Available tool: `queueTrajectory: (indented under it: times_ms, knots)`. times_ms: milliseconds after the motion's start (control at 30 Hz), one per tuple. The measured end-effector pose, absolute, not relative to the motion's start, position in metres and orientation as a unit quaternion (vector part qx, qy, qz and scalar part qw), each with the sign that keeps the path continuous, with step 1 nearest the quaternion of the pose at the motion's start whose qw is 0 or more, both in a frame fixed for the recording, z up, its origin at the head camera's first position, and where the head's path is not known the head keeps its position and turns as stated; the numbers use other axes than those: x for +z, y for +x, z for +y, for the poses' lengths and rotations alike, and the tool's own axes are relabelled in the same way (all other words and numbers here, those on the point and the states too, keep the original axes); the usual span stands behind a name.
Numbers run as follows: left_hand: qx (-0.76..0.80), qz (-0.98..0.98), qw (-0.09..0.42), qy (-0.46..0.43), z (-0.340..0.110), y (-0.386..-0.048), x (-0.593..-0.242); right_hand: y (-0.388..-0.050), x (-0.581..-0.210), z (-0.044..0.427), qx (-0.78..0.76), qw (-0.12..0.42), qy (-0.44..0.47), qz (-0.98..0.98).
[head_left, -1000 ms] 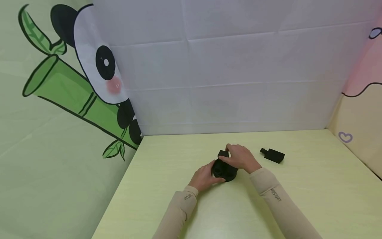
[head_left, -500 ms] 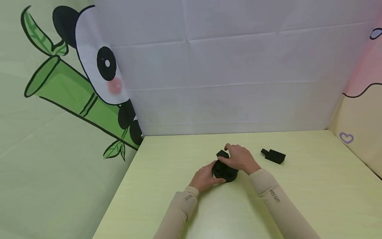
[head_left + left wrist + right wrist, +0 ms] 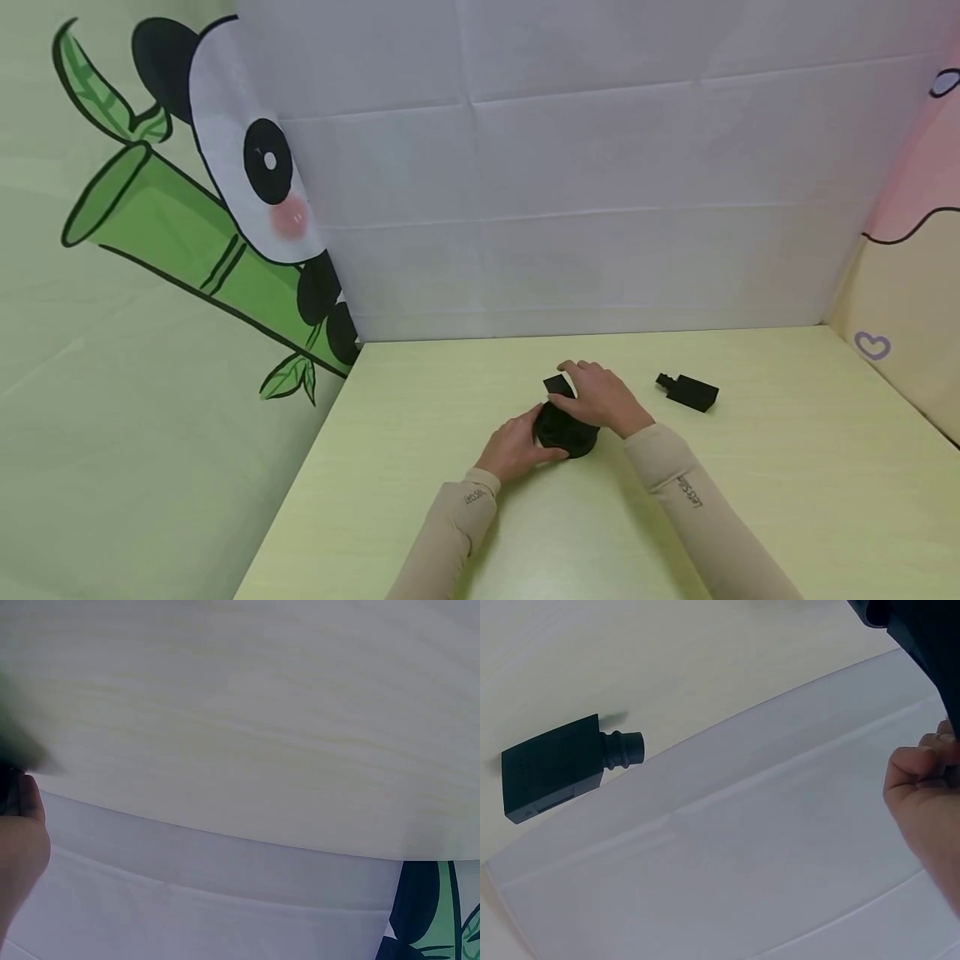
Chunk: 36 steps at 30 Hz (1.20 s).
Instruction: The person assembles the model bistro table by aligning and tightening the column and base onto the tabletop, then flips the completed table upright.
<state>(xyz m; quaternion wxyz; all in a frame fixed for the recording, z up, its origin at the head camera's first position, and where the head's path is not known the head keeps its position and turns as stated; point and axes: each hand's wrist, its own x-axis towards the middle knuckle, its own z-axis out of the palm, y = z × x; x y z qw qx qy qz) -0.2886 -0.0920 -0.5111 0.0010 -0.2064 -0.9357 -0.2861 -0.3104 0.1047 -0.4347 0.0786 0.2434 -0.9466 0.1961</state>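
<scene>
A round black object [image 3: 567, 432] stands on the table with a black block [image 3: 558, 385] at its top back. The left hand [image 3: 514, 446] grips the round part from its left side, thumb at the front. From the right, the right hand [image 3: 602, 397] pinches the block near its base, index finger arched behind it. In the left wrist view only part of the left hand [image 3: 21, 851] shows at the left edge. The right wrist view has the right hand [image 3: 930, 799] at the right edge, its fingers curled against the dark object [image 3: 930, 645].
On the table [image 3: 360, 517], right of the hands, lies a black rectangular piece [image 3: 692, 392] with a ribbed round neck; the right wrist view shows this piece [image 3: 553, 769] closer. A white cloth [image 3: 570, 183] hangs behind the table, with printed cloths at both sides.
The black block at the top has turned a little, showing a different side. The right index finger has shifted slightly left; the left hand has kept its grip.
</scene>
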Motion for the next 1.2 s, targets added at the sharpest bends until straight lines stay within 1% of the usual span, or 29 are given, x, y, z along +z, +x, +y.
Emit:
queueTrajectory:
  times_ms: [267, 667, 1200]
  knots:
    - [-0.286, -0.935, 0.004, -0.209, -0.0915, -0.2873, -0.5114, -0.3103, -0.4327, 0.1017, 0.183, 0.073, 0.235, -0.952]
    - [-0.284, -0.936, 0.001, -0.206, -0.0908, -0.2879, -0.5109, -0.3122, -0.4333, 0.0986, 0.153, 0.097, 0.21, -0.961]
    - [-0.279, -0.937, 0.009, -0.208, -0.0915, -0.2884, -0.5127, -0.3105, -0.4358, 0.097, 0.166, 0.096, 0.19, -0.963]
